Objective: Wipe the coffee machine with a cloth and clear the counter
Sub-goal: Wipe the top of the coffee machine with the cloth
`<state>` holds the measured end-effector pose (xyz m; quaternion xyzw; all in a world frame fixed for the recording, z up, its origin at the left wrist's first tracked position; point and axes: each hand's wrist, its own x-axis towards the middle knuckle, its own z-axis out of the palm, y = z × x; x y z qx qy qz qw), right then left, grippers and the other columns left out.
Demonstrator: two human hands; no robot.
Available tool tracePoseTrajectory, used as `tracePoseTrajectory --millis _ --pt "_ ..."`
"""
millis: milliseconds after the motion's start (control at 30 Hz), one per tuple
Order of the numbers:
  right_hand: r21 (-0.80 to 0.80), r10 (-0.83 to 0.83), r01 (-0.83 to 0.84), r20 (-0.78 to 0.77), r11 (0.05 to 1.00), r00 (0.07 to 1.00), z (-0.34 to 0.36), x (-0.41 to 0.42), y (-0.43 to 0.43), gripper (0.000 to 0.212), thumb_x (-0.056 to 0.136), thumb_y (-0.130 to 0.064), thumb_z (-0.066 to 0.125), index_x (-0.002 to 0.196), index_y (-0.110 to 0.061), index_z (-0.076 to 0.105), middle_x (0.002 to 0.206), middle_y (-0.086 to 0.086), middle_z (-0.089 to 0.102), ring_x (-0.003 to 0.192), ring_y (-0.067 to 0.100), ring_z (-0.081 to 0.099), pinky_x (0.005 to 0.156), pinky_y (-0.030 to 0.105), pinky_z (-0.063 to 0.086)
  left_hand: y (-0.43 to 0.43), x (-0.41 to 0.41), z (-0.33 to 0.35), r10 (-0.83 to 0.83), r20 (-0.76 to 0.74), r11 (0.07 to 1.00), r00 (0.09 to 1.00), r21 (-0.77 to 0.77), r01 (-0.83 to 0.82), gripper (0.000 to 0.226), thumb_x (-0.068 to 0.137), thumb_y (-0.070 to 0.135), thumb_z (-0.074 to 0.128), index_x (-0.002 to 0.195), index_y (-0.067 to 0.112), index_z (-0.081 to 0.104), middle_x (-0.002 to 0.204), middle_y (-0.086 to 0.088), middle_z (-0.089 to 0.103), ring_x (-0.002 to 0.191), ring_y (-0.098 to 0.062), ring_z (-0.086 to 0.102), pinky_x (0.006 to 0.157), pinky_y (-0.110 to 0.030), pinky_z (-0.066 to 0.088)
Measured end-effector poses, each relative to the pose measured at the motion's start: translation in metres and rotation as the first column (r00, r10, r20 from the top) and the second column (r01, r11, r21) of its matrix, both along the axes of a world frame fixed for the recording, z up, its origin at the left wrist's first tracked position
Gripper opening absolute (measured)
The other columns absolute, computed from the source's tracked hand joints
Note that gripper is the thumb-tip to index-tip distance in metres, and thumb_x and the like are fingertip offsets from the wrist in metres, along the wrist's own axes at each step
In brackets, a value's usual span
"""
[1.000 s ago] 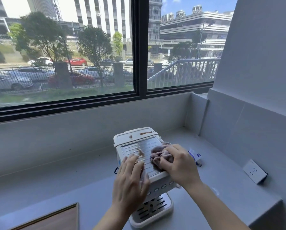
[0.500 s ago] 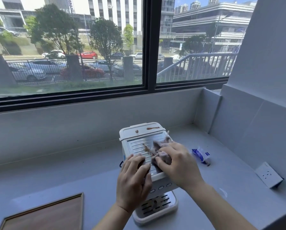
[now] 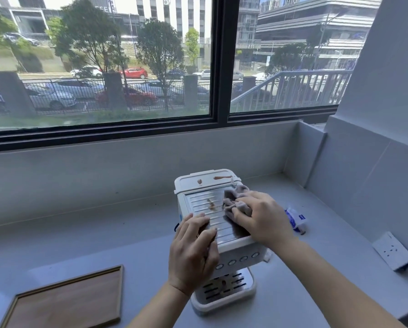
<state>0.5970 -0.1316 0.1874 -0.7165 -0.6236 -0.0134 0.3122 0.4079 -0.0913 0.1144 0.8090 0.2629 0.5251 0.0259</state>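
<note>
Pupil: Cloth (image 3: 236, 202), where relative to the grip?

Tutor: Bunched under right hand (image 3: 262, 218), fingers curled over and pinning it to the right half of the ribbed top of machine (image 3: 231, 249). Grey folds spilling out ahead of the fingertips, toward rear lid (image 3: 188, 179).

Pupil: And left hand (image 3: 193, 249)?

Tutor: Laid nearly flat over the front-left corner of the top, fingers relaxed, holding nothing. Bracing only, by the look of it.

Pupil: Step in hand, and how to do it well?

Tutor: Wiping the top; probably early in the task. Brown stain (image 3: 211, 204) just left of the cloth, not yet reached; two smears (image 3: 222, 178) on the rear lid beyond. Sweep leftward along the ribs rather than across, to lift residue out of the grooves. Press evenly. Turn to a clean fold before moving to the lid, to avoid smearing. Bear down with the left hand against sliding, and shift it clear of the lane being wiped.

Pupil: Counter (image 3: 103, 237)?

Tutor: Not yet cleared, likely: packet (image 3: 296, 218) just right of the machine, tray (image 3: 68, 301) at front left, well apart.
</note>
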Motion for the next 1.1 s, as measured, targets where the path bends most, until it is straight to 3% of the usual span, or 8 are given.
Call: tracePoseTrajectory --millis 200,367,500,733,833,933,1000,1100 --pt "-0.021 0.108 -0.107 0.038 0.994 0.993 -0.01 -0.023 -0.001 0.028 0.085 -0.044 0.062 0.098 -0.023 0.075 0.114 -0.007 0.069 0.114 0.016 0.057 0.09 0.026 0.046 0.002 0.0 -0.004 -0.002 0.002 0.999 1.0 0.032 0.002 0.021 0.086 0.008 0.05 0.09 0.004 0.07 0.107 -0.016 0.066 0.109 -0.033 0.062 0.098 -0.052 0.046" --pt "-0.008 -0.081 0.082 0.049 0.997 0.996 0.0 -0.009 0.02 0.028 0.091 -0.039 0.06 0.108 -0.018 0.071 0.119 -0.001 0.067 0.117 0.023 0.053 0.095 0.03 0.042 0.001 0.001 -0.002 0.02 -0.01 0.999 1.0 0.049 -0.019 0.021 0.088 0.01 0.05 0.089 0.004 0.07 0.106 -0.015 0.067 0.11 -0.033 0.062 0.098 -0.051 0.047" --pt "-0.013 0.1 -0.099 0.073 0.995 0.992 -0.013 -0.027 0.011 0.038 0.089 -0.044 0.06 0.116 -0.019 0.07 0.121 -0.002 0.067 0.119 0.021 0.053 0.099 0.029 0.04 0.0 0.0 -0.001 0.005 0.0 1.0 1.0 0.03 -0.005 0.024 0.09 0.011 0.046 0.089 0.004 0.07 0.108 -0.016 0.066 0.11 -0.033 0.061 0.098 -0.051 0.046" --pt "0.015 -0.013 0.013 0.058 1.0 0.998 -0.002 -0.026 0.021 0.039 0.093 -0.036 0.059 0.129 -0.022 0.064 0.132 -0.003 0.062 0.128 0.02 0.047 0.104 0.028 0.037 -0.003 -0.002 0.004 0.003 -0.002 1.0 1.0 -0.002 -0.003 0.021 0.088 0.011 0.048 0.086 0.004 0.067 0.106 -0.014 0.064 0.109 -0.031 0.06 0.098 -0.05 0.047" --pt "0.004 0.095 -0.096 0.057 0.995 0.994 -0.009 -0.03 0.009 0.029 0.088 -0.038 0.062 0.11 -0.023 0.073 0.114 -0.005 0.07 0.111 0.02 0.058 0.091 0.028 0.045 -0.002 -0.002 0.003 -0.008 -0.013 1.0 1.0 -0.009 0.008 0.019 0.086 0.01 0.049 0.089 0.005 0.067 0.11 -0.013 0.063 0.112 -0.03 0.058 0.1 -0.049 0.046" --pt "0.02 -0.091 0.089 0.101 0.996 0.991 0.002 -0.011 0.015 0.022 0.083 -0.038 0.065 0.095 -0.022 0.072 0.094 -0.001 0.068 0.098 0.025 0.055 0.074 0.03 0.043 -0.002 -0.001 0.003 0.002 -0.007 1.0 1.0 -0.017 -0.002 0.015 0.085 0.01 0.051 0.088 0.005 0.064 0.106 -0.013 0.062 0.109 -0.029 0.057 0.099 -0.048 0.047" --pt "0.007 -0.137 0.137 0.091 0.991 0.986 0.007 -0.012 0.024 0.027 0.08 -0.037 0.066 0.102 -0.021 0.068 0.092 0.003 0.063 0.096 0.027 0.05 0.076 0.032 0.042 -0.002 -0.001 0.002 -0.001 0.004 1.0 1.0 -0.015 0.001 0.014 0.085 0.01 0.051 0.087 0.005 0.064 0.105 -0.013 0.061 0.108 -0.03 0.057 0.098 -0.048 0.047" --pt "-0.061 0.08 -0.079 0.018 0.995 0.997 0.005 -0.024 0.034 0.032 0.076 -0.043 0.071 0.098 -0.019 0.07 0.098 0.003 0.058 0.103 0.024 0.046 0.088 0.029 0.04 0.0 -0.002 0.001 -0.025 0.022 1.0 0.999 -0.012 0.025 0.02 0.09 0.016 0.046 0.091 0.007 0.064 0.11 -0.012 0.061 0.113 -0.029 0.056 0.098 -0.047 0.047"
